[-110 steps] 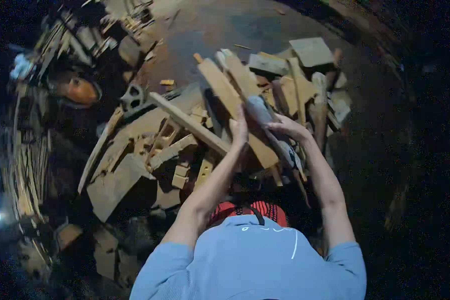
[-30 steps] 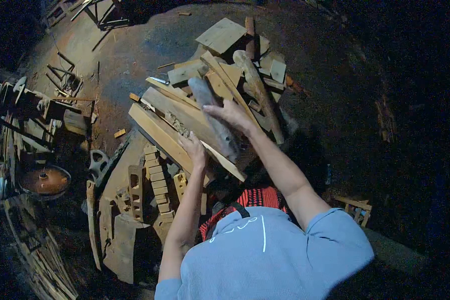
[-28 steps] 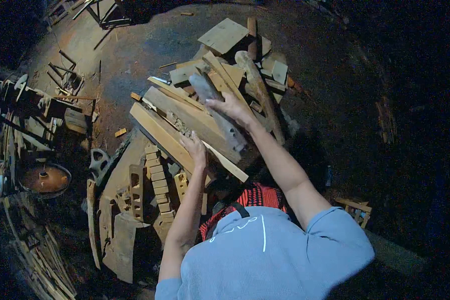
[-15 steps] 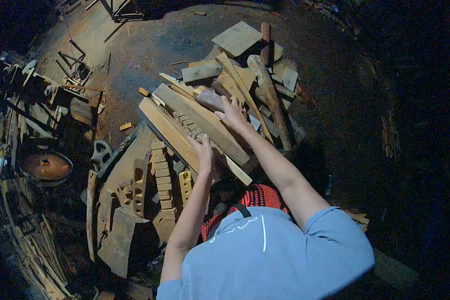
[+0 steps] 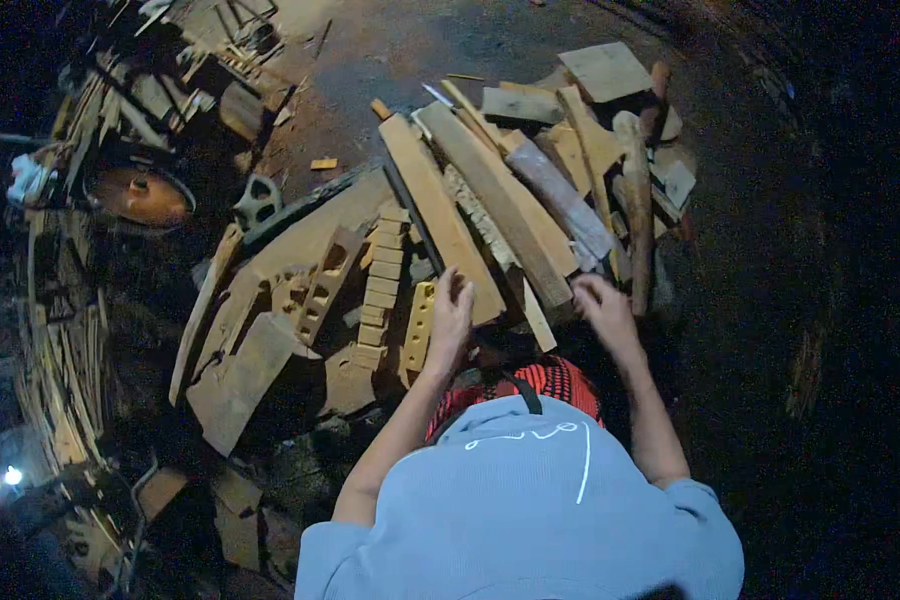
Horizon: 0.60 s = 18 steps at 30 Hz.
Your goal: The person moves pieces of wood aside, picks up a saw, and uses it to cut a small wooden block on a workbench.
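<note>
Dark, dusty floor [image 5: 360,65], strewn with wood, seen by low light. Nearest: one pale-blue shirt [image 5: 530,500] with white line lettering; above it, one red-and-black patterned cloth [image 5: 560,382]. Left hand [image 5: 452,315]: thumb and fingers parted, lightly curved, at the left edge of one pale beam [image 5: 440,205], near its lower end; the beam slants up and away from the fingers. Right hand [image 5: 607,315]: fingers bent, whether they pinch anything cannot be told; just beside the lower end of one brown plank [image 5: 495,205], which lies to the hand's left. Between the hands: one narrow pale strip [image 5: 539,318], tip toward the cloth. Left of the left hand: one yellow bar [image 5: 418,328] with holes, then one column of stepped wooden pieces [image 5: 382,285]. Beyond the right hand: one grey-brown billet [image 5: 560,197], lower end near the fingers; to its right, one log [image 5: 637,215]. Farther: one flat squarish board [image 5: 606,72], atop the heap; far left, one round rust-brown pan [image 5: 142,197].
</note>
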{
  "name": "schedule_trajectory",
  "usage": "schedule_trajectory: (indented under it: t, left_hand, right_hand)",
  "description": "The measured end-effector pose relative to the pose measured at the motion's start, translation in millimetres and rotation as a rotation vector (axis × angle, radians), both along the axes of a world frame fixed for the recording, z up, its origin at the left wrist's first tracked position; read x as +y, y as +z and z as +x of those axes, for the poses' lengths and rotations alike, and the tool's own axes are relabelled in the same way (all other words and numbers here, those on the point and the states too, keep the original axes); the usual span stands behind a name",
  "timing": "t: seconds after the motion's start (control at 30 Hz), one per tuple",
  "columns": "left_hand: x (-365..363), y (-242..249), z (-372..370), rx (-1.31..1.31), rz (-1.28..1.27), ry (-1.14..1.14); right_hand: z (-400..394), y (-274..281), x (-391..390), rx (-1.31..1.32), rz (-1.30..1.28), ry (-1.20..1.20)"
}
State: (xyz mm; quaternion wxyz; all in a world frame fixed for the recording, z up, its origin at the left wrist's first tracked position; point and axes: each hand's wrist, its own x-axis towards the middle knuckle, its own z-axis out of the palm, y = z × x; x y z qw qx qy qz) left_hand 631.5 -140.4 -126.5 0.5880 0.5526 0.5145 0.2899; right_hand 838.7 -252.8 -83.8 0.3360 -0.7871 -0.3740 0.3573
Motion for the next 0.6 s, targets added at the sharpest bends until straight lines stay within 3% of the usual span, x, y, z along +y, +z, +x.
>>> schedule_trajectory:
  t: [0.07, 0.17, 0.27, 0.3, 0.33, 0.37, 0.47, 0.5, 0.53, 0.6]
  left_hand:
    - [6, 0, -31, 0.079, 0.008, 0.017]
    - [4, -26, -83, 0.095, -0.091, 0.241]
    - [-1, -11, -121, 0.182, -0.183, 0.358]
    - [-4, -26, -139, 0.142, -0.191, 0.386]
    - [-5, -25, -148, 0.099, -0.206, 0.404]
    - [-8, -25, -157, 0.222, -0.199, 0.37]
    - [-16, -32, -160, 0.067, -0.256, 0.425]
    - [-17, -28, -153, 0.069, -0.264, 0.41]
    - [-18, -21, -140, 0.029, -0.321, 0.403]
    - [-20, -17, -117, -0.034, -0.41, 0.367]
  right_hand:
    - [-25, 9, -10, 0.011, -0.08, 0.191]
    - [-49, 15, -27, 0.122, -0.192, 0.35]
    - [-48, 8, -55, 0.104, -0.204, 0.406]
    - [-43, 2, -65, 0.109, -0.209, 0.414]
    - [-36, -5, -79, 0.083, -0.29, 0.388]
    - [-32, -13, -95, 0.055, -0.377, 0.354]
    - [-20, -49, -115, 0.106, -0.42, 0.318]
    - [-20, -62, -122, -0.053, -0.38, 0.421]
    - [-19, -78, -128, -0.048, -0.385, 0.407]
    - [-16, -108, -132, 0.209, -0.405, 0.372]
